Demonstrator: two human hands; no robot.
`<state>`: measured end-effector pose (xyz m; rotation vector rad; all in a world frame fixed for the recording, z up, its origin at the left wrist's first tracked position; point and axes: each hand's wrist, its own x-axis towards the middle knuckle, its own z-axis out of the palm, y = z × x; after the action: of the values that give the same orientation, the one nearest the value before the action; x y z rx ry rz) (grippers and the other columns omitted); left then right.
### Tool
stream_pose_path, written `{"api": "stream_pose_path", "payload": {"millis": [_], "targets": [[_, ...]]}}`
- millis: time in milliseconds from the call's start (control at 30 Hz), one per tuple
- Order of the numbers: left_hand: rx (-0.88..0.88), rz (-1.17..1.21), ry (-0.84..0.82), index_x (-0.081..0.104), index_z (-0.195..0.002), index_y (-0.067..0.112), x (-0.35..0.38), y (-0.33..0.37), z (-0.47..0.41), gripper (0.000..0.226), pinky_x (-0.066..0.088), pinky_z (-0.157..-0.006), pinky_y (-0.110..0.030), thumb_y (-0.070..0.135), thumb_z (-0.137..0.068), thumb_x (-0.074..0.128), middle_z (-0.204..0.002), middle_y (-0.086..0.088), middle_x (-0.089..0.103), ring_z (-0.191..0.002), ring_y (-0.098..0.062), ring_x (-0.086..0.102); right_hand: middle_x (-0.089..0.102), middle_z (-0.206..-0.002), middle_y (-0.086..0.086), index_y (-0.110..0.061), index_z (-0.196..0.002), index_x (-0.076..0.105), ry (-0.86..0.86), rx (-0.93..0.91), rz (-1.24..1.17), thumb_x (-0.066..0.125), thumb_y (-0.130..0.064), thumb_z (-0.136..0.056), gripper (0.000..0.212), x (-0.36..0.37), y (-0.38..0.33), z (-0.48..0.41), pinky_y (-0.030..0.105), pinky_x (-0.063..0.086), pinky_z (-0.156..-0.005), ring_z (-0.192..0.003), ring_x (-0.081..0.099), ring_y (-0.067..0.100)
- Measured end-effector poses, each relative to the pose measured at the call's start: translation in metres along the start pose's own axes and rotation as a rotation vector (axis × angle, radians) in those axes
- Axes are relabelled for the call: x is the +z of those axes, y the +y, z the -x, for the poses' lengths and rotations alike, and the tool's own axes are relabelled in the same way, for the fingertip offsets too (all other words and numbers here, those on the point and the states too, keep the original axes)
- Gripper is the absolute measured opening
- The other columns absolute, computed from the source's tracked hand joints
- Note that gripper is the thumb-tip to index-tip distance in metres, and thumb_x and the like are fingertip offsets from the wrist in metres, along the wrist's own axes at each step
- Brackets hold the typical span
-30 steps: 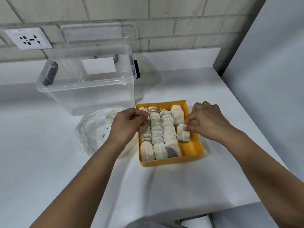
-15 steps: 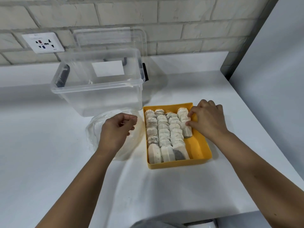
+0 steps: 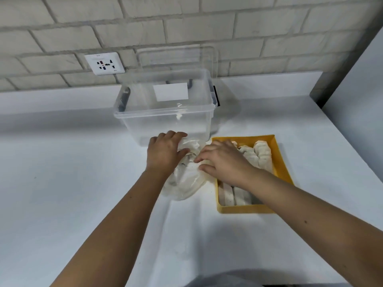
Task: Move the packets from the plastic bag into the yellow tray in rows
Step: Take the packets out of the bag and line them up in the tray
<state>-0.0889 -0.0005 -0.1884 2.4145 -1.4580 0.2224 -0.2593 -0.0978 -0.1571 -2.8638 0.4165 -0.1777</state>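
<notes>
With your left hand [image 3: 163, 154] clutching the crumpled clear plastic bag [image 3: 184, 183] just beside the yellow plastic tray [image 3: 244, 210]'s left edge, hold its mouth wide so your flat, empty-looking right hand [image 3: 223, 162] can extend the pale packets [image 3: 263, 156]' rows one at a time.

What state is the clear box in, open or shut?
Open. The clear box has no lid on its rim; the lid stands against the brick wall behind it.
</notes>
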Motion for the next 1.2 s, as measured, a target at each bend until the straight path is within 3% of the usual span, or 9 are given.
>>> {"api": "stream_pose_path", "payload": {"millis": [133, 233, 467, 700, 800, 900, 1033, 1100, 1200], "targets": [[-0.034, -0.178, 0.027, 0.071, -0.099, 0.018, 0.001, -0.007, 0.003, 0.019, 0.038, -0.083, -0.036, 0.034, -0.092, 0.063, -0.086, -0.003, 0.072, -0.08, -0.027, 0.066, 0.059, -0.133, -0.014, -0.032, -0.126, 0.061, -0.104, -0.084, 0.069, 0.05, -0.041, -0.097, 0.033, 0.019, -0.012, -0.011, 0.037, 0.023, -0.1, -0.124, 0.042, 0.013], [-0.061, -0.131, 0.1, 0.073, -0.083, 0.015, -0.013, -0.014, 0.01, 0.008, 0.039, -0.075, -0.033, 0.023, -0.085, 0.071, -0.068, -0.002, 0.07, -0.061, -0.027, 0.064, 0.059, -0.135, -0.011, -0.03, -0.133, 0.055, -0.138, -0.094, 0.158, 0.049, -0.042, -0.096, 0.039, 0.02, -0.013, -0.012, 0.041, 0.018, -0.106, -0.127, 0.042, 0.014], [-0.073, -0.027, 0.4, 0.074, -0.078, 0.021, -0.048, -0.018, 0.031, 0.007, 0.043, -0.072, -0.032, 0.017, -0.077, 0.069, -0.064, 0.004, 0.068, -0.053, -0.023, 0.057, 0.068, -0.119, -0.003, -0.022, -0.128, 0.06, 0.166, -0.185, 0.239, 0.07, -0.027, -0.084, 0.046, 0.008, -0.004, -0.012, 0.041, 0.017, -0.106, -0.118, 0.058, 0.019], [-0.147, -0.023, 0.27, 0.072, -0.072, 0.02, -0.027, -0.031, 0.034, 0.011, 0.036, -0.067, -0.027, 0.01, -0.074, 0.067, -0.057, 0.001, 0.066, -0.044, -0.026, 0.052, 0.065, -0.126, -0.002, -0.023, -0.132, 0.059, 0.114, -0.143, 0.149, 0.066, -0.023, -0.086, 0.046, 0.015, -0.013, -0.018, 0.033, 0.016, -0.103, -0.117, 0.057, 0.019], [-0.143, 0.024, 0.241, 0.073, -0.083, 0.02, -0.024, -0.031, 0.033, 0.01, 0.034, -0.07, -0.028, 0.013, -0.079, 0.069, -0.069, 0.001, 0.071, -0.056, -0.027, 0.061, 0.069, -0.117, -0.002, -0.024, -0.125, 0.064, 0.091, -0.161, 0.14, 0.064, -0.02, -0.086, 0.039, 0.022, -0.03, -0.027, 0.035, 0.023, -0.095, -0.107, 0.061, 0.022], [-0.064, 0.045, 0.228, 0.068, -0.11, 0.019, -0.031, -0.031, 0.034, 0.031, 0.04, -0.078, -0.033, 0.017, -0.079, 0.075, -0.1, -0.002, 0.069, -0.089, -0.028, 0.063, 0.066, -0.121, -0.006, -0.031, -0.129, 0.059, 0.027, -0.126, 0.131, 0.057, -0.023, -0.092, 0.039, 0.03, -0.038, -0.039, 0.033, 0.027, -0.095, -0.105, 0.059, 0.018], [0.198, 0.101, 0.37, 0.065, -0.093, 0.01, -0.041, -0.018, 0.055, 0.01, 0.045, -0.073, -0.035, 0.012, -0.083, 0.067, -0.091, -0.007, 0.063, -0.084, -0.028, 0.055, 0.067, -0.113, -0.005, -0.034, -0.125, 0.062, 0.0, -0.071, 0.049, 0.06, -0.017, -0.088, 0.04, 0.031, -0.032, -0.05, 0.03, 0.029, -0.093, -0.102, 0.06, 0.019], [0.257, 0.109, 0.236, 0.065, -0.089, 0.01, -0.032, -0.004, 0.073, 0.014, 0.048, -0.058, -0.036, 0.003, -0.078, 0.07, -0.088, -0.007, 0.064, -0.078, -0.028, 0.06, 0.069, -0.109, -0.002, -0.027, -0.115, 0.069, -0.017, -0.082, -0.048, 0.061, -0.007, -0.083, 0.039, 0.028, -0.028, -0.052, 0.03, 0.035, -0.09, -0.105, 0.061, 0.021], [0.072, -0.031, -0.132, 0.055, -0.129, 0.009, -0.013, 0.011, 0.081, 0.038, 0.049, -0.068, -0.032, 0.003, -0.092, 0.058, -0.131, -0.007, 0.056, -0.107, -0.025, 0.063, 0.069, -0.112, 0.0, -0.025, -0.12, 0.068, -0.093, -0.067, -0.108, 0.061, -0.004, -0.082, 0.044, 0.024, -0.022, -0.052, 0.028, 0.045, -0.085, -0.107, 0.06, 0.02]]}}
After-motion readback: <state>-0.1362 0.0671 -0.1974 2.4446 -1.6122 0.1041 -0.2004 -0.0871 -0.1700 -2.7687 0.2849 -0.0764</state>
